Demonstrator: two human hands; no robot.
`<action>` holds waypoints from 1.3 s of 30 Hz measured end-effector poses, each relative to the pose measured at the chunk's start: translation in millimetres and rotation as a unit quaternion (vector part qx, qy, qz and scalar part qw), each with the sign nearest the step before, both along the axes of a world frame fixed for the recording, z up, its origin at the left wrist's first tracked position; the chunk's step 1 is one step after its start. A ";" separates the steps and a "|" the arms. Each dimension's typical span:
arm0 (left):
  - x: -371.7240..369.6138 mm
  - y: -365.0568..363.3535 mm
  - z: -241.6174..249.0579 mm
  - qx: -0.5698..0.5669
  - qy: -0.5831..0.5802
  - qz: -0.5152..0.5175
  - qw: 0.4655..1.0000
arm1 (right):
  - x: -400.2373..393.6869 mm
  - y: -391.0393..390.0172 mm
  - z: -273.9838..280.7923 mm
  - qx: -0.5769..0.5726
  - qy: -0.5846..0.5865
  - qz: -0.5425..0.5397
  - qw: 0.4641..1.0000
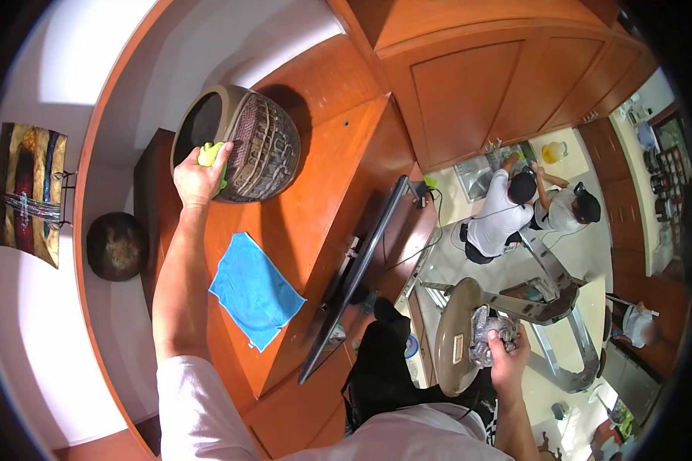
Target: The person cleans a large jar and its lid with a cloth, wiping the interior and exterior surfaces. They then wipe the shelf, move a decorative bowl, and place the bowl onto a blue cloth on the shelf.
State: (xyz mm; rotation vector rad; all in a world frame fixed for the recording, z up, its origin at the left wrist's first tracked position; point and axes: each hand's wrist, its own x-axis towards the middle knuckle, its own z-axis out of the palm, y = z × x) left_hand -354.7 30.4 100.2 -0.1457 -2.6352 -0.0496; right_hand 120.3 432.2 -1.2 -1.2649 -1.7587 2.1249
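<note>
My left hand (197, 178) grips a yellow-green cloth (211, 156) at the rim of a large round pot (265, 150). The pot has a dark opening and a carved band of relief round its side, and it rests on an orange-brown wooden ledge (327, 115). In my right hand (509, 361) is a silver-grey ornament with a lumpy carved surface (494, 338), thumb pressed on its front. Behind that ornament shows an oval brown-grey top (455, 334) bearing a small label. A blue cloth (255, 292) lies spread on the ledge below the pot.
A flat screen (357, 276) stands along the ledge's edge, cables beside it. Metal frame legs (550, 307) rise at right. Two people in white shirts (500, 207) work by a counter below. A dark round plate (118, 246) and a wall picture (31, 196) are at left.
</note>
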 end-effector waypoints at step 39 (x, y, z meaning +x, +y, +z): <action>452.1 170.4 5.0 0.934 -0.226 0.013 0.276 | -204.9 -48.3 188.0 0.225 0.312 0.748 0.541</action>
